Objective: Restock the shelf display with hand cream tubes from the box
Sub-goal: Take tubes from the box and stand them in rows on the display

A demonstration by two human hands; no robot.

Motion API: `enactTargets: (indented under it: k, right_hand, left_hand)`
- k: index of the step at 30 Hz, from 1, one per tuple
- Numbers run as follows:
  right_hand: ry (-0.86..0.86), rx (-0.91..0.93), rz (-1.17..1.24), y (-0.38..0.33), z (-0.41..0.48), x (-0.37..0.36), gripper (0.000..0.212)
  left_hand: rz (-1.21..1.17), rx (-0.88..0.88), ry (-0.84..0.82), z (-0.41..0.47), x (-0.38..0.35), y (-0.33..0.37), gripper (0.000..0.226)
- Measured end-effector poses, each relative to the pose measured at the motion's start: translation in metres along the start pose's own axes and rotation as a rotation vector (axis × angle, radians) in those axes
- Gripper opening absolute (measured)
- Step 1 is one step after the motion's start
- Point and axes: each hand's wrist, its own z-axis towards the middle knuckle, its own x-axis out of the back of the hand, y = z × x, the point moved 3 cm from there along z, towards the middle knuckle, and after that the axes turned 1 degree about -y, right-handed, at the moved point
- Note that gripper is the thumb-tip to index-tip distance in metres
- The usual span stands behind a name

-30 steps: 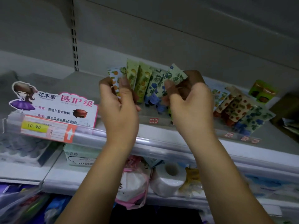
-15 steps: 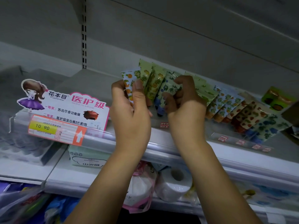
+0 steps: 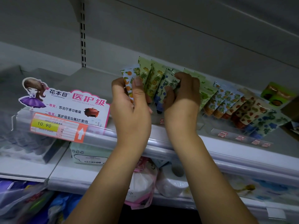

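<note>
A fan of fruit-print hand cream tubes (image 3: 152, 78) stands upright at the middle of the upper shelf. My left hand (image 3: 131, 104) grips the orange-print tube at the fan's left end, thumb across its front. My right hand (image 3: 182, 101) curls over the blue-flower tubes (image 3: 168, 81) at the fan's right side. More tubes (image 3: 239, 104) lean in a clear display tray (image 3: 229, 131) running to the right. The box is not in view.
A pink promo sign (image 3: 76, 104) and a 10.90 price tag (image 3: 47, 125) sit on the shelf rail to the left. A green pack (image 3: 275, 94) lies at the far right. Below hang a tissue roll (image 3: 171, 183) and pink-wrapped goods (image 3: 142, 188).
My right hand has slid left from the green tubes onto the blue-flower ones, closing the gap to my left hand. The tubes now stand pressed closer together.
</note>
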Motion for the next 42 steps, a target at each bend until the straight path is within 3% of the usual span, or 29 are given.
enactTargets:
  k: [7, 11, 15, 18, 23, 28, 36, 39, 42]
  right_hand:
    - [0.077, -0.055, 0.0, -0.008, -0.001, 0.012, 0.032]
    - [0.102, -0.143, 0.095, -0.013, -0.006, 0.035, 0.021]
    - [-0.13, -0.337, 0.406, -0.017, -0.028, 0.051, 0.008]
    - [-0.25, -0.384, 0.508, -0.021, -0.044, 0.062, 0.005]
    - [-0.34, -0.428, 0.587, -0.019, -0.058, 0.07, 0.014]
    - [-0.342, -0.432, 0.588, 0.002, -0.074, 0.096, 0.01]
    - [-0.29, -0.469, 0.565, 0.045, -0.091, 0.146, 0.017]
    - [-0.233, -0.509, 0.595, 0.06, -0.088, 0.166, 0.016]
    - [-0.145, -0.561, 0.623, 0.078, -0.078, 0.181, 0.013]
  left_hand:
    - [-0.005, 0.043, -0.022, 0.002, 0.0, -0.001, 0.019]
    - [-0.058, 0.081, -0.07, 0.002, 0.0, 0.003, 0.019]
    - [-0.124, 0.154, -0.126, 0.001, 0.002, 0.0, 0.018]
    - [-0.261, 0.182, -0.224, -0.002, -0.003, 0.006, 0.017]
    - [-0.215, 0.117, -0.435, -0.012, -0.012, 0.013, 0.021]
    - [-0.323, 0.217, -0.645, -0.043, -0.028, 0.021, 0.022]
    - [-0.237, 0.314, -0.828, -0.097, -0.074, 0.025, 0.02]
    - [-0.191, 0.206, -0.773, -0.108, -0.093, 0.027, 0.025]
    - [-0.117, 0.005, -0.549, -0.107, -0.102, 0.025, 0.024]
